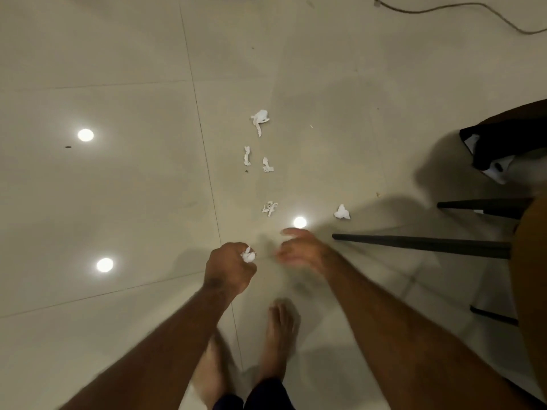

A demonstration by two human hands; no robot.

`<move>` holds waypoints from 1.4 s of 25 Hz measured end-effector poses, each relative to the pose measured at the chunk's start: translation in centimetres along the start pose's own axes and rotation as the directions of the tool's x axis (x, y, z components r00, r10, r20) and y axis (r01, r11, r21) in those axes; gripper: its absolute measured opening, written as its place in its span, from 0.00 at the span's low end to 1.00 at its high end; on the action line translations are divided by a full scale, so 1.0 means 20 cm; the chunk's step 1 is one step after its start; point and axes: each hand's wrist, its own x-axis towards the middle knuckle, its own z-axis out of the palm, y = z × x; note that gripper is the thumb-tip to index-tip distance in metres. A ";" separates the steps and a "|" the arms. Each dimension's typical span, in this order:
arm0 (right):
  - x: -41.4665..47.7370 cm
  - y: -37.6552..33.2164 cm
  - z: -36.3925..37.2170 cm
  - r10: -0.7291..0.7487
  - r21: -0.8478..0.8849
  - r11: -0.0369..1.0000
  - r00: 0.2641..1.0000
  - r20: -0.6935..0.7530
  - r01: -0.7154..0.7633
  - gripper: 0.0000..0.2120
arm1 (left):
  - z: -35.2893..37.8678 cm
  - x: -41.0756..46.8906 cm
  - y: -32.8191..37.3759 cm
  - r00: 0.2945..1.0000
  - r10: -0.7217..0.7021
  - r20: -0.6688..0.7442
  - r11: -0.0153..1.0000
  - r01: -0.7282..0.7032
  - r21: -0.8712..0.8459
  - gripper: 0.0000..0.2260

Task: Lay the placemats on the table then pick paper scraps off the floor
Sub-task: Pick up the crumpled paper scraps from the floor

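Collecting: I log left hand curled round a crumpled white paper scrap, freeing right hand, blurred, seemingly loose-fingered, for shredded white scrap at eleven o'clock.

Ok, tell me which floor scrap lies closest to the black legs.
The lone scrap off to the right, beside the light reflection; the other four lie in a loose line farther left.

The pale tiled floor carries five white paper scraps near its middle: four strung from 12 toward 6 o'clock, one at 4 o'clock. A cable lies at 1 o'clock, dark chair legs stand at 3, and bare feet at 6.
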 end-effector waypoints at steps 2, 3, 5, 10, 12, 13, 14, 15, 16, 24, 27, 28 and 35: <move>0.15 0.00 -0.18 -0.132 -0.316 0.949 0.898 -0.419 -0.008 0.23 | 0.04 0.07 -0.02 1.000 0.017 -0.004 1.000 -0.017 0.010 0.06; 0.22 0.01 -0.27 -0.208 -0.406 0.913 0.820 -0.533 -0.032 0.24 | 0.06 0.11 -0.04 1.000 0.028 -0.010 1.000 -0.028 0.011 0.06; 0.35 0.01 -0.42 -0.277 -0.470 0.879 0.715 -0.642 -0.081 0.24 | 0.09 0.19 -0.09 0.999 0.045 -0.021 0.999 -0.044 0.018 0.06; 0.59 0.02 -0.56 -0.275 -0.559 0.815 0.749 -0.603 -0.151 0.28 | 0.13 0.36 -0.23 0.997 0.031 -0.074 0.999 -0.029 0.038 0.06; 0.67 0.06 -0.58 -0.269 -0.566 0.806 0.747 -0.608 -0.171 0.32 | 0.13 0.41 -0.27 0.996 0.045 -0.083 0.998 -0.041 0.047 0.05; 0.70 0.08 -0.58 -0.302 -0.603 0.776 0.729 -0.614 -0.186 0.29 | 0.12 0.43 -0.29 0.996 0.045 -0.082 0.998 -0.041 0.043 0.05; 0.73 0.09 -0.58 -0.358 -0.650 0.733 0.699 -0.619 -0.200 0.25 | 0.12 0.45 -0.30 0.996 0.038 -0.079 0.999 -0.036 0.033 0.06; 0.74 0.09 -0.57 -0.420 -0.698 0.686 0.671 -0.611 -0.206 0.19 | 0.12 0.47 -0.30 0.997 0.027 -0.076 0.999 -0.026 0.018 0.07; 0.74 0.10 -0.56 -0.473 -0.739 0.644 0.657 -0.587 -0.197 0.14 | 0.11 0.49 -0.30 0.997 0.014 -0.075 1.000 -0.014 0.002 0.07; 0.67 0.00 -0.16 -0.618 -0.697 0.686 0.673 -0.406 0.209 0.26 | 0.09 0.50 -0.23 0.996 -0.016 -0.090 0.999 0.011 -0.053 0.07; 0.66 -0.05 -0.03 -0.696 -0.756 0.552 0.693 -0.185 0.353 0.35 | 0.06 0.51 -0.22 0.994 -0.035 -0.103 0.998 0.029 -0.060 0.07; 0.66 -0.06 0.01 -0.706 -0.791 0.483 0.702 -0.097 0.376 0.37 | 0.06 0.51 -0.22 0.993 -0.042 -0.110 0.997 0.036 -0.062 0.07; 0.73 -0.02 0.19 -0.592 -0.972 0.116 0.800 0.097 0.204 0.28 | 0.02 0.55 -0.19 0.991 -0.074 -0.114 0.994 0.064 -0.086 0.08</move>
